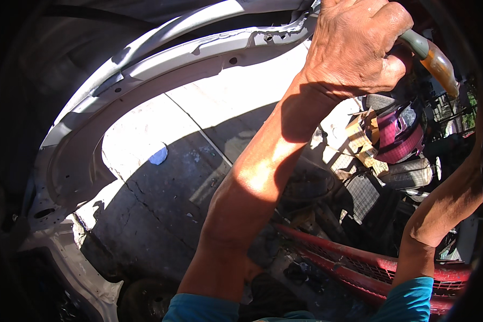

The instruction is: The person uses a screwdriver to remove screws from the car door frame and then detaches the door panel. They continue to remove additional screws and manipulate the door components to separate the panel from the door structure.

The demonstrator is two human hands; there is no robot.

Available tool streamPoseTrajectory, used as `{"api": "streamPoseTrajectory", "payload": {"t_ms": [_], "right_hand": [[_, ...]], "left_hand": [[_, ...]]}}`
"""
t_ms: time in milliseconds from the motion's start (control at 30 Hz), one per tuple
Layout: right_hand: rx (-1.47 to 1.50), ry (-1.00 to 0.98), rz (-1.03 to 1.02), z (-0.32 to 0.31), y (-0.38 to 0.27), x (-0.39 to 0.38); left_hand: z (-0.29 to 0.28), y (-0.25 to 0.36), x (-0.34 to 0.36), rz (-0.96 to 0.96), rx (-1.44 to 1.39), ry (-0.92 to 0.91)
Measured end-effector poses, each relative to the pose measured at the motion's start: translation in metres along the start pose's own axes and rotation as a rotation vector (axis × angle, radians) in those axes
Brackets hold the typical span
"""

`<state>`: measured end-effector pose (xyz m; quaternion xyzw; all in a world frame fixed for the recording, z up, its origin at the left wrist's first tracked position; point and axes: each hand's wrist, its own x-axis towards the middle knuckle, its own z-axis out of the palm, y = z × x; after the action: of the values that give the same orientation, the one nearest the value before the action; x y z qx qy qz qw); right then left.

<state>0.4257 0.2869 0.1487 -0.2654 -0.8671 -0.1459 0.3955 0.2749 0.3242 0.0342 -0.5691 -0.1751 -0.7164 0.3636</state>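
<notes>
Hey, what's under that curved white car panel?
Under the curved white car panel lies cracked concrete ground, partly sunlit, with a small bluish scrap on it. The left forearm covers the ground further right, and the panel's dark side hides the rest.

- One view only: head cam, worn, left of a side-by-side pair, so no 2nd view to overlap with.
- Looks down and fwd over the person's own arms, which enter from the lower edge.
- Very near: left hand fills the top centre, close to the lens.
- Farther off: concrete ground below, white car body panel arcing across the upper left.
- Fisheye (straight edges bend near the rim), dark vignette round the corners.
</notes>
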Motion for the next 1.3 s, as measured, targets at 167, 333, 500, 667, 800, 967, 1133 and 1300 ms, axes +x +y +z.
{"api": "streamPoseTrajectory", "payload": {"t_ms": [167, 333, 500, 667, 800, 967, 1133, 1300], "right_hand": [[0.001, 0.003, 0.003, 0.005, 0.004, -0.004], [0.016, 0.02, -0.022, 0.007, 0.007, 0.0], [0.028, 0.022, -0.029, 0.005, 0.006, -0.005], [0.025, 0.035, -0.022, 0.007, 0.014, -0.011], [0.018, 0.038, -0.051, 0.012, 0.019, -0.017], [0.027, 0.043, -0.078, 0.021, 0.016, -0.021], [0.034, 0.056, -0.08, 0.021, 0.017, -0.026], [0.037, 0.063, -0.086, 0.025, 0.019, -0.03]], "left_hand": [[0.011, 0.002, -0.003, -0.084, 0.071, 0.031], [0.001, 0.003, 0.005, -0.122, 0.11, -0.005], [-0.003, 0.006, 0.005, -0.149, 0.127, -0.031], [0.005, 0.004, 0.001, -0.158, 0.127, -0.044], [0.002, 0.008, 0.005, -0.169, 0.134, -0.052], [-0.01, 0.01, 0.007, -0.177, 0.153, -0.068], [-0.009, 0.013, 0.01, -0.187, 0.161, -0.087], [-0.011, 0.015, 0.007, -0.193, 0.16, -0.101]]}}
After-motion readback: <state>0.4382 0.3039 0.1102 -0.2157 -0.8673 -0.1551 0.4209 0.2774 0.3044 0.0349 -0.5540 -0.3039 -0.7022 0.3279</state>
